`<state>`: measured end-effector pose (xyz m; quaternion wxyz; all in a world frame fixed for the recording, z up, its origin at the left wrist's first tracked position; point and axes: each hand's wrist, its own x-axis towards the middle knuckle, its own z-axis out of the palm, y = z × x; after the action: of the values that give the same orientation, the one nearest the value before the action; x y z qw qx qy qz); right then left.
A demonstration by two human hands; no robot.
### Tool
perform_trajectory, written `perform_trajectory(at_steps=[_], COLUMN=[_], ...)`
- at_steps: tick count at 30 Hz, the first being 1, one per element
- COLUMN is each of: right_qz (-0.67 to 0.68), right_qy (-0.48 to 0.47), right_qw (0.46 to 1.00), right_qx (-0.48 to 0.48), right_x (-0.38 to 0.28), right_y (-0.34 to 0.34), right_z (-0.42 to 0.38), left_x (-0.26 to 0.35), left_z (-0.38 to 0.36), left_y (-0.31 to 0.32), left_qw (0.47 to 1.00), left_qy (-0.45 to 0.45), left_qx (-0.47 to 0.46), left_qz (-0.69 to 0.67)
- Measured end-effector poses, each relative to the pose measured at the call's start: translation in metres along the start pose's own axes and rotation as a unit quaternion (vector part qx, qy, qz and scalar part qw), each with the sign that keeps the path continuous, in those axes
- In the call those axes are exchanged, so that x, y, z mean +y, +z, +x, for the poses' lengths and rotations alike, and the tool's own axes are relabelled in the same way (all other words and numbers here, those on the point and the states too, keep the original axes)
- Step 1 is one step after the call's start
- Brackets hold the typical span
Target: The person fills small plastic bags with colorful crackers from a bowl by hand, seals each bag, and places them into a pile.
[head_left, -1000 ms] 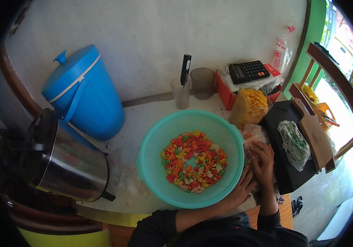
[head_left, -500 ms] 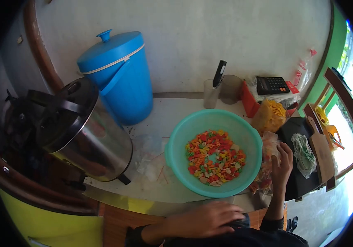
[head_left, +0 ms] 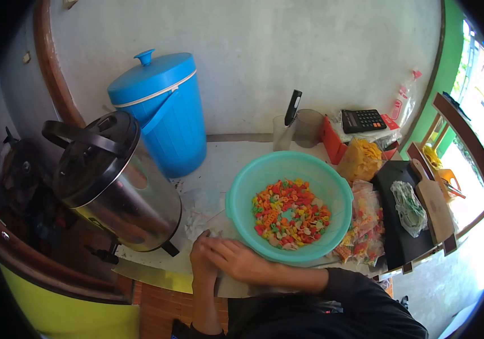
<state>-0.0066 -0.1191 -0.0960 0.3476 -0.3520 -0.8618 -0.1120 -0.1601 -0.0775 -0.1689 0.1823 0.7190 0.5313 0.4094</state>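
A turquoise basin [head_left: 236, 212] holds colourful snack pieces [head_left: 291, 214]. At its lower left, my left hand [head_left: 203, 261] and my right hand [head_left: 239, 261] meet over the table's front edge. My right hand's fingers lie across my left hand, and both look closed. A small pale bit shows by the fingertips; what they hold is too hidden to name. Clear plastic bags [head_left: 195, 217] lie just beyond the hands. Filled snack bags [head_left: 366, 223] rest on the basin's right side.
A steel urn [head_left: 140, 203] and a blue lidded bucket [head_left: 177, 130] stand at left. Behind the basin are a clear cup [head_left: 282, 134] and a red box [head_left: 332, 146] with a calculator [head_left: 363, 120]. A chip bag [head_left: 360, 161], black surface [head_left: 394, 198] and wooden board [head_left: 435, 206] are at right.
My right hand has left the snack bags and crossed leftward in front of the basin. My left hand has moved left and up to the table edge, and the two now touch. The view has shifted slightly.
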Motion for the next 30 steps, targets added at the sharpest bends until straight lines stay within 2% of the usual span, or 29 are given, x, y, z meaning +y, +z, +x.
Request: perform_trajectory(at_steps=[2,3,8,9,12,14,15,17,18,20,21,23,25,26,27,30], right_qz=[-0.017,-0.006,0.028,0.07,0.186,0.255,0.34,0.503,0.524,0.558,0.501,0.372,0.2,0.109,0.118,0.12], right_qy=[0.051,0.064,0.113,0.134,0.183,0.196,0.248,0.334,0.337,0.348,0.305,0.206,0.11,0.061,0.055,0.049], right_qw=[0.996,0.997,0.986,0.982,0.964,0.947,0.906,0.791,0.775,0.744,0.806,0.905,0.973,0.991,0.99,0.991], right_qx=[0.065,0.038,-0.121,-0.111,-0.061,-0.012,-0.041,-0.102,-0.108,-0.12,-0.083,-0.006,-0.037,-0.053,-0.047,-0.027], right_x=[0.008,0.013,0.025,0.026,0.026,0.024,0.023,0.019,0.017,0.016,0.012,0.001,-0.013,-0.02,-0.022,-0.004], right_y=[0.039,0.052,0.061,0.06,0.061,0.066,0.059,0.041,0.042,0.044,0.045,0.046,0.02,0.003,-0.015,-0.068], right_z=[0.004,-0.002,-0.013,-0.014,-0.017,-0.019,-0.017,-0.008,-0.007,-0.01,-0.013,-0.017,-0.012,-0.01,-0.005,0.006], left_x=[0.012,0.016,0.006,0.007,0.003,0.001,0.0,0.008,0.011,-0.004,-0.009,-0.013,-0.009,-0.003,0.005,0.045], left_z=[0.004,0.006,0.002,0.002,0.002,0.0,0.0,-0.001,-0.003,-0.007,-0.009,-0.017,-0.013,-0.012,-0.011,0.008], left_y=[-0.009,-0.012,-0.011,-0.013,-0.012,-0.01,-0.01,-0.013,-0.015,-0.014,-0.014,-0.013,-0.017,-0.023,-0.028,-0.036], left_qw=[1.0,0.999,0.988,0.982,0.982,0.987,0.987,0.979,0.965,0.97,0.971,0.962,0.959,0.958,0.957,0.928], left_qy=[-0.015,-0.025,0.104,0.129,0.123,0.101,0.089,-0.004,-0.052,0.005,0.035,0.033,0.061,0.088,0.116,0.167], left_qx=[-0.01,-0.013,0.077,0.088,0.106,0.125,0.135,0.143,0.148,0.137,0.131,0.152,0.18,0.195,0.208,0.147], left_qz=[-0.026,-0.039,0.08,0.11,0.093,0.029,-0.002,-0.142,-0.21,-0.2,-0.197,-0.222,-0.212,-0.189,-0.169,-0.299])
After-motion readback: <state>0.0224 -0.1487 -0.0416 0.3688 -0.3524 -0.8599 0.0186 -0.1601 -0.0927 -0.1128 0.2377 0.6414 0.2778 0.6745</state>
